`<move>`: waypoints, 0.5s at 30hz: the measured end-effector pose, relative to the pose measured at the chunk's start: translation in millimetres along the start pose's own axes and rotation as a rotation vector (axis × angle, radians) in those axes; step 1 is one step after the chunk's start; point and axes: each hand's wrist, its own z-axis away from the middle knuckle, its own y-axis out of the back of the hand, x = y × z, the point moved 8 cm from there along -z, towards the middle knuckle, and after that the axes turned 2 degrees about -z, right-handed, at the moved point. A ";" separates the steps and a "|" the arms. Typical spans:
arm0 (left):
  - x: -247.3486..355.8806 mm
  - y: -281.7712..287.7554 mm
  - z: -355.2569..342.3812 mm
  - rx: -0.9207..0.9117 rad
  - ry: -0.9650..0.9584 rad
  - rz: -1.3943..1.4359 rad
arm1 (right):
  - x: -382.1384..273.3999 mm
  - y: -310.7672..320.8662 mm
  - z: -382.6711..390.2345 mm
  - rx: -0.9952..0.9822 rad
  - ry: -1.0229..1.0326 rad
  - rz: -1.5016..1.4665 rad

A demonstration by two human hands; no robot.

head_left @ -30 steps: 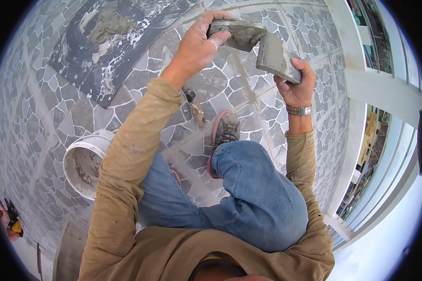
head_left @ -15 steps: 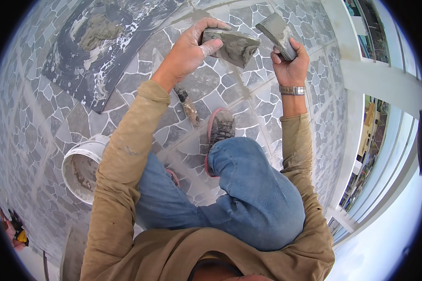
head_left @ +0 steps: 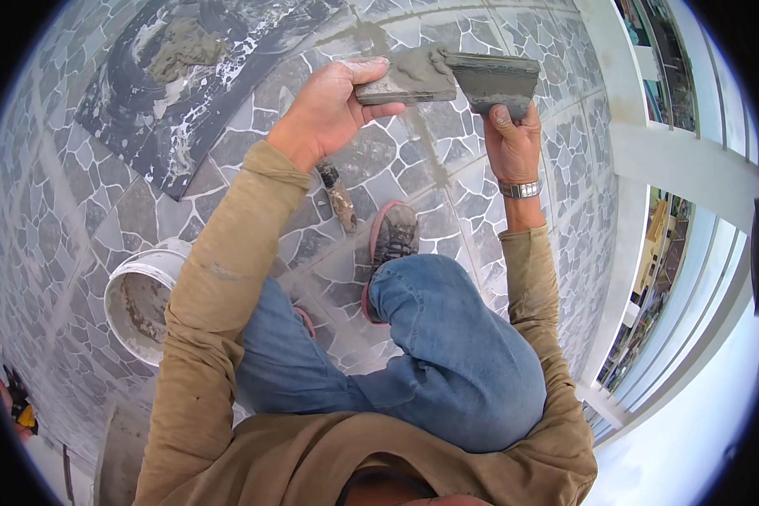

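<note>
White plastic bucket [head_left: 165, 258], one: far left on my feed, mouth turned toward the camera, inner wall crusted with grey residue. It stands on the stone-patterned floor [head_left: 135, 207], grey pieces with white joints.

Dark sheet [head_left: 148, 152], one: flat on that floor, upper left, smeared white and grey, carrying a heap of wet mortar [head_left: 184, 52].

Left hand [head_left: 329, 101], one: tan cuff at the wrist. I log its grip as clamped on the left end of the grey slab.

Tool handle [head_left: 337, 198], one: black and tan, stained, on the floor just below the left hand.

Shoe [head_left: 394, 232], one: dark laces, pink sole edge, ahead of a knee in blue jeans [head_left: 455, 295].

Grey slab [head_left: 405, 94], one: held above the floor, mortar spread on its upper side.

Dark grey piece [head_left: 497, 80], one: right of the slab, broad face toward me, wider at the top. Their edges seem to meet, though I cannot be sure from here.

Right hand [head_left: 514, 148], one: grip clamped on the piece's lower edge; metal-banded watch [head_left: 520, 189] at the wrist.
</note>
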 end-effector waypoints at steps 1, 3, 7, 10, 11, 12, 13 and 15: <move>2.6 2.4 -3.9 -0.033 -0.006 0.047 | -8.3 13.3 -1.3 -0.001 0.000 0.277; 8.6 3.2 -7.7 -0.074 -0.012 0.088 | -25.5 23.7 -2.7 -0.047 0.013 0.824; 34.5 10.7 -3.4 -0.073 -0.157 -0.077 | -56.2 5.6 -3.4 0.066 -0.199 0.502; 40.0 9.2 -8.4 -0.122 -0.240 -0.260 | -55.4 -17.1 -2.9 -0.294 -0.568 0.196; 40.0 5.9 -10.4 -0.146 -0.282 -0.359 | -46.7 -20.8 -2.9 -0.401 -0.626 0.318; 35.6 5.5 -11.9 -0.147 -0.269 -0.361 | -39.8 -23.9 -4.9 -0.391 -0.631 0.310; 33.4 -1.0 -11.1 -0.191 -0.283 -0.455 | -29.1 -29.0 -5.7 -0.399 -0.661 0.334; 29.3 -6.5 -8.5 -0.231 -0.286 -0.550 | -6.8 -35.2 -12.9 -0.439 -0.735 0.347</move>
